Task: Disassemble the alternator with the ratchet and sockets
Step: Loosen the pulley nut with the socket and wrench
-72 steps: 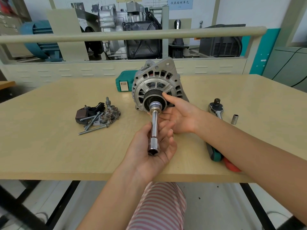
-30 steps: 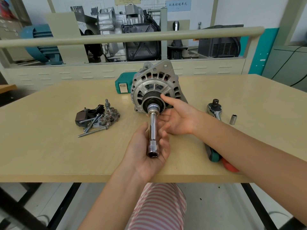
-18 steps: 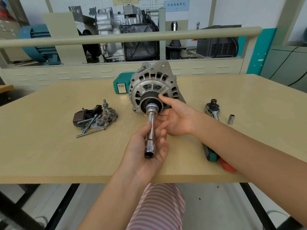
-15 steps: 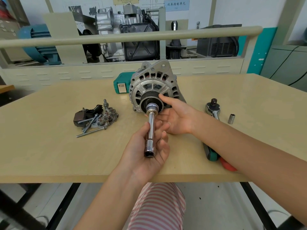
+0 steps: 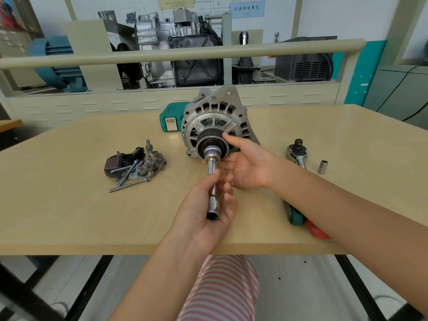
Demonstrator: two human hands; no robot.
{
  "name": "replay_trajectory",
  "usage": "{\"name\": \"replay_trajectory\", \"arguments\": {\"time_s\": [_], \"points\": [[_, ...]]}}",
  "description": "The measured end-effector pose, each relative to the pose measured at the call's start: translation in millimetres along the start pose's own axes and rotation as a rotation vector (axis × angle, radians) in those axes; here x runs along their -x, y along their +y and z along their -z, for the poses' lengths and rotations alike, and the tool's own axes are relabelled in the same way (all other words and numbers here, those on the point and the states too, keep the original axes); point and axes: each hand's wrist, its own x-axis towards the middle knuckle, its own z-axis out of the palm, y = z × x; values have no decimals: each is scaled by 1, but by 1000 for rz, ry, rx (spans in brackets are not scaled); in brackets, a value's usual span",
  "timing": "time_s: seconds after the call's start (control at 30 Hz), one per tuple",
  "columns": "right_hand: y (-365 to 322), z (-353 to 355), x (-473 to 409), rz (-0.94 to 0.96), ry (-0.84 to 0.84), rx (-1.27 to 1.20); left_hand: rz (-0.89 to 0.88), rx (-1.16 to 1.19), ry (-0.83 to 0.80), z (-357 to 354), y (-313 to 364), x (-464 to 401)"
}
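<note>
A silver alternator (image 5: 215, 117) stands on its edge in the middle of the wooden table (image 5: 69, 205), pulley facing me. A chrome extension bar (image 5: 212, 195) with a socket (image 5: 212, 152) sits on the pulley nut. My left hand (image 5: 206, 212) holds the near end of the bar between thumb and curled fingers. My right hand (image 5: 245, 165) steadies the alternator from the right, thumb on the black pulley, fingers straight beneath it. The ratchet (image 5: 297, 154) lies on the table behind my right forearm, its green and red handle partly hidden.
A pile of removed parts and long bolts (image 5: 134, 167) lies left of the alternator. A small loose socket (image 5: 322, 167) stands right of the ratchet. A green case (image 5: 170, 119) sits behind the alternator. A rail and engine models stand beyond the table.
My left hand's fingers have shifted slightly on the extension bar, as if twisting it. My right hand and the alternator stay in place.
</note>
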Motion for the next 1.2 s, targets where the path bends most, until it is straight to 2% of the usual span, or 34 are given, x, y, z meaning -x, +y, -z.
{"name": "replay_trajectory", "arguments": {"time_s": [0.37,0.7,0.93,1.2], "points": [[0,1,0,-11,-22,10,87,7,-19,2,5,-1],[0,0,0,-7,-14,-38,-16,50,-12,0,-2,0],[-2,1,0,-44,-50,-57,59,25,-69,2,2,0],[0,2,-3,-1,0,-13,-13,33,-19,0,-2,1]]}}
